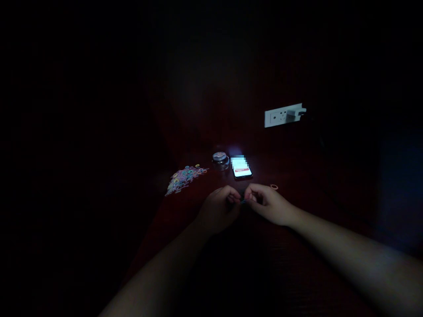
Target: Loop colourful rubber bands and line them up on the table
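Between my two hands stretches a small bluish-green elastic band [243, 201], mostly hidden by the fingers. My left hand [220, 208] pinches one end of it, with the fingers curled inward. The other end is in the fingertips of my right hand [270, 205], whose thumb and forefinger are closed together. Off to the left lies a pile of small coloured elastic bands [187, 177], in purple, teal, yellow and white. A single orange-pink band [274, 187] rests on the table just behind my right hand.
A lit phone [242, 169] lies beyond my hands. Beside it stands a small round clear container [220, 164] with a pale top. On the wall at the back right is a white power socket [276, 117] with a plug [295, 113] in it. The dark red table [165, 224] is dimly lit.
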The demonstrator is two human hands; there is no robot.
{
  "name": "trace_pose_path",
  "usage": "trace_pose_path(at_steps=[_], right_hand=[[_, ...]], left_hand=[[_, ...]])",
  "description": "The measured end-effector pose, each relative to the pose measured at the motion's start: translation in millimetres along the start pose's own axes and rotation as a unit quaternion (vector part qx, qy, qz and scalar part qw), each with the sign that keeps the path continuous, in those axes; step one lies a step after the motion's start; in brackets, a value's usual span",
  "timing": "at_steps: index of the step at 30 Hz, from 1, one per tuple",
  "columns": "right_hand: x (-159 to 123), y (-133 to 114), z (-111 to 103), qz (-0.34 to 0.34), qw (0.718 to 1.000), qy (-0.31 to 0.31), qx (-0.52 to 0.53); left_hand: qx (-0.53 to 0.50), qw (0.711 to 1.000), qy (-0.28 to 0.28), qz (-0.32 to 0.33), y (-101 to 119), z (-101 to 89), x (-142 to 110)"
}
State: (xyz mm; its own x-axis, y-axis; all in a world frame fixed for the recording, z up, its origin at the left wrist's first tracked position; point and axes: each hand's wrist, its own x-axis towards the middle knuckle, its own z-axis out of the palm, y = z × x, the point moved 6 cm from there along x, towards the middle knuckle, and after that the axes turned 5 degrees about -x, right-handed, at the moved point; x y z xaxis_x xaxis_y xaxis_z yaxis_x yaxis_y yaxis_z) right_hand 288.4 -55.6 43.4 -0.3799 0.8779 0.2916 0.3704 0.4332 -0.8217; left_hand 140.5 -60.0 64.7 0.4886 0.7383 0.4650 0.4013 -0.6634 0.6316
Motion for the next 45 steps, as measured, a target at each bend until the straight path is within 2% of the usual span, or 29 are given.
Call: trace_pose_path(at_steps=[4,12,27,40,45], right_hand=[[-0.2,0.0,-0.9,-0.001,1.000,0.001,0.001],[-0.6,0.1,6.0,0.003,0.999,-0.042,0.003],[-0.9,-0.8,4.3,0.000,1.000,-0.029,-0.003],[-0.5,-0.5,3.2,0.004,1.000,-0.027,-0.004],[-0.6,-0.6,3.7,0.006,0.999,-0.032,-0.003]], left_hand=[[0.001,1.000,0.002,0.004,1.5,-0.4,0.1],[0.006,1.000,0.006,0.004,0.8,0.2,1.3],[0.012,1.000,0.010,0.006,2.2,-1.7,1.5],[0.020,0.999,-0.028,0.009,-0.2,2.6,1.2],[0.020,1.000,-0.020,0.008,0.1,1.2,1.4]])
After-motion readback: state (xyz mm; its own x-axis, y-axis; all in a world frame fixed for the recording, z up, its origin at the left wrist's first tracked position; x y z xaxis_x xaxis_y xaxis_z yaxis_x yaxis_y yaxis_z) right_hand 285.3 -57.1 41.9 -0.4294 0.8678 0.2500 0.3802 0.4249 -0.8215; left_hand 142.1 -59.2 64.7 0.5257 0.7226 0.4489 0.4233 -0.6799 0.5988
